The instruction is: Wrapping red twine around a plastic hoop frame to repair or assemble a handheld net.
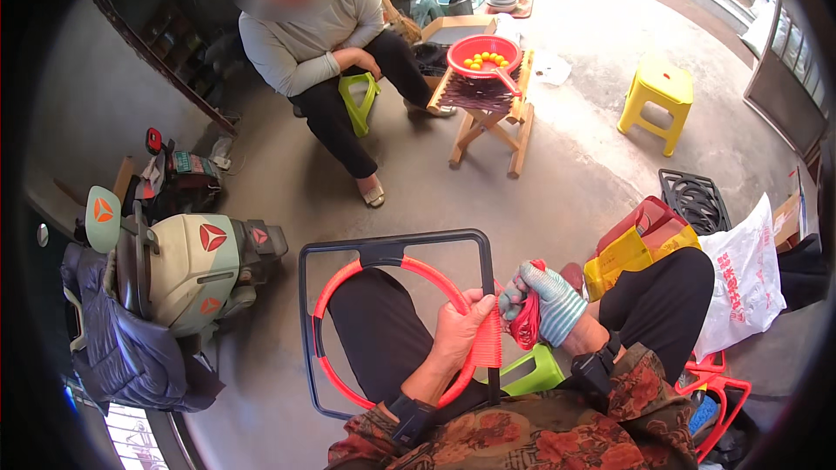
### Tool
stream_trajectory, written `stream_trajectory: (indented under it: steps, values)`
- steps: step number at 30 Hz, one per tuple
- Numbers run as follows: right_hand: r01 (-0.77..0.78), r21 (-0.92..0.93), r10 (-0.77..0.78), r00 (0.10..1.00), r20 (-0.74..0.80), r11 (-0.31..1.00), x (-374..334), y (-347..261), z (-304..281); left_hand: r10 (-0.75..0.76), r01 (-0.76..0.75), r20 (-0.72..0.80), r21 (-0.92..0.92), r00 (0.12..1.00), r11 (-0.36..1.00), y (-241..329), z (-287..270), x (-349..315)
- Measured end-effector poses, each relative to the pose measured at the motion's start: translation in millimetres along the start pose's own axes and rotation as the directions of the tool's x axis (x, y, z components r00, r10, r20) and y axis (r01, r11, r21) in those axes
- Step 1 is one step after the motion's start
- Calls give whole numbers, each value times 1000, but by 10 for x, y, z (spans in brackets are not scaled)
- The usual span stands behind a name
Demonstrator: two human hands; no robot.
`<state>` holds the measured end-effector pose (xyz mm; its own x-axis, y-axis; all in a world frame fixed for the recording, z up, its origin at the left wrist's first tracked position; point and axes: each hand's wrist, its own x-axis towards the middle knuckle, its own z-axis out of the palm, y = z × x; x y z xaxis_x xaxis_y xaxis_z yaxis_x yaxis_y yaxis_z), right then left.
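Resting across my lap is a black rectangular frame (305,313) with a round ring (350,390) inside it, mostly covered in orange-red wrapping. Tight coils of cord (488,346) bind the ring to the frame's right side bar. My left hand (457,329), bare, is closed around that side at the coils, thumb on top. Just to its right, my right hand (557,300) wears a light blue and white striped glove. Its fingers are closed on a bundle of red cord (525,326), whose loops hang below.
Ahead, a person (322,43) sits on a green stool near a folding stool (488,126) bearing a red colander (461,48) of orange fruits. A scooter (196,270) stands left. Yellow stool (659,96), black frames (697,200) and white sack (740,278) are right.
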<state>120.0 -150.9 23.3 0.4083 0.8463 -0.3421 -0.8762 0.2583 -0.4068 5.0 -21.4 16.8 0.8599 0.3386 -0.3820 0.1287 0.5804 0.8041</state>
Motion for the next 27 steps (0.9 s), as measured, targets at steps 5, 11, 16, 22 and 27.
stream_trajectory:
  steps: [5, 11, 16, 22, 27]
  values:
    - [123, -178, -117, 992, 41, 976, -66, -57, -48, -15, 12, 45, 65, 999, 998, 122, 94, 4]
    - [52, -212, -82, 988, -132, 976, -47, 54, -182, -40, 45, -36, 154, 999, 987, -70, 54, 58]
    - [22, -28, -24, 998, -54, 999, -2, 80, -308, -54, 55, -40, 23, 998, 998, -82, 27, 25]
    - [42, -95, -49, 996, -73, 995, -55, -2, -344, -20, 23, 77, -32, 997, 999, -29, 110, -62]
    - [25, -470, -185, 937, -298, 882, -176, -316, -32, 0, 1, -16, 35, 1000, 999, 62, 29, -86]
